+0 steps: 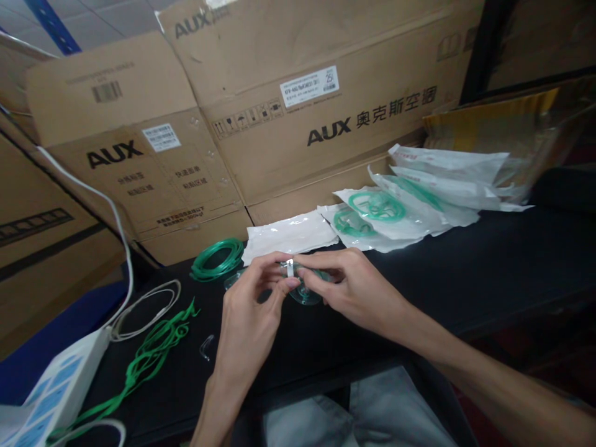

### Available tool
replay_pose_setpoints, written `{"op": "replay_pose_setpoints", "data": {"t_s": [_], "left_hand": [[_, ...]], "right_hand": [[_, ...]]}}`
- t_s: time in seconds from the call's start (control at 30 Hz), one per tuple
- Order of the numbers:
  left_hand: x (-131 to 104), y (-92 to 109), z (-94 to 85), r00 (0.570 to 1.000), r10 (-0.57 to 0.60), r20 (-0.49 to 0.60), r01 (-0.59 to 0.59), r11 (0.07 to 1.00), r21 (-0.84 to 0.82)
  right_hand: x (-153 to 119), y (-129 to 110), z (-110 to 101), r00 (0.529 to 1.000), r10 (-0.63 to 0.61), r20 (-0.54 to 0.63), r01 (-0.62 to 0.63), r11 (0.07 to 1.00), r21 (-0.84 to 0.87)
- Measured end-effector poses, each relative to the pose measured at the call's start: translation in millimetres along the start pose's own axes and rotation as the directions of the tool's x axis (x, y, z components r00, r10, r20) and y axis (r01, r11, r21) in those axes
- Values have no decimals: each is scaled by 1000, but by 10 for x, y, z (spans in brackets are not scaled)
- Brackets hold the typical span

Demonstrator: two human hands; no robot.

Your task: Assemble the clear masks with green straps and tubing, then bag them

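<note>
Lap: grey trousers [391,410] at the near edge, below the black table [488,267].
Near left: a white power strip [69,379] with blue patches on its face; a white cable [117,214] runs up from its far end.
Green straps: a loose, tangled bunch of green straps [151,351] lies right of the power strip.
Small piece: a clear curved piece [205,349] lies between the straps and the left forearm.
Left hand: the left hand [254,310] pinches the left side of the clear plastic piece [305,297], thumb on the near side.
Right hand: the right hand [351,288] grips the same piece from the right, fingertips at its white strip [290,268].
Clear plastic piece: held between both hands over the middle of the table, partly hidden by fingers.
Tubing: coiled green tubing [218,274] lies beyond the left hand, to the left.
Pouches: flat white pouches [288,238] lie beyond the hands; to their right, filled pouches [405,205] overlap in a row, some showing green tubing.
Far side: large AUX cartons [372,62] stand behind everything.
</note>
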State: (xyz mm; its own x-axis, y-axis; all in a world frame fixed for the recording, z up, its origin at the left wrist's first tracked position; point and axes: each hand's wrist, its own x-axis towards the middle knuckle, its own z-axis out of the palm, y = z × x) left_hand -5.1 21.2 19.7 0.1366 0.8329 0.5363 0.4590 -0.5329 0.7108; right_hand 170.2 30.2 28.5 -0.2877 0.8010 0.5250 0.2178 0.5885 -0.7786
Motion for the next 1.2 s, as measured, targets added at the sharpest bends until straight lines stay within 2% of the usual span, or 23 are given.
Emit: {"op": "replay_pose_setpoints", "data": {"t_s": [0.23, 0.4, 0.5, 0.6, 0.67, 0.8, 0.9, 1.0, 1.2], "left_hand": [[-5, 23, -16, 999, 17, 49, -16, 1000, -21], [24, -14, -85, 993, 12, 117, -23, 995, 92], [54, -37, -134, 992, 69, 103, -85, 983, 161], [78, -55, -168, 980, 158, 120, -177, 968, 175], [87, -66, -186, 973, 177, 148, -200, 967, 160], [83, -72, -229, 974, 137, 183, -167, 972, 164], [73, -64, -262, 967, 128, 220, -170, 968, 184], [62, -56, -281, 968, 110, 226, -156, 968, 198], [56, -46, -295, 971, 98, 219, -145, 967, 211]], "right_hand": [[-10, -14, -69, 996, 77, 53, -77, 997, 11], [11, 12, -175, 974, 137, 183, -141, 990, 9], [22, 0, -224, 959, 121, 255, -138, 989, 51], [15, -2, -232, 947, 122, 297, -132, 991, 15], [2, 14, -223, 944, 122, 305, -127, 992, -3], [-20, 50, -214, 949, 124, 290, -138, 990, 27], [-16, 53, -225, 950, 152, 274, -152, 988, -20], [-6, 37, -238, 957, 144, 254, -130, 989, -73], [-10, 4, -238, 959, 137, 247, -124, 990, -66]]}}
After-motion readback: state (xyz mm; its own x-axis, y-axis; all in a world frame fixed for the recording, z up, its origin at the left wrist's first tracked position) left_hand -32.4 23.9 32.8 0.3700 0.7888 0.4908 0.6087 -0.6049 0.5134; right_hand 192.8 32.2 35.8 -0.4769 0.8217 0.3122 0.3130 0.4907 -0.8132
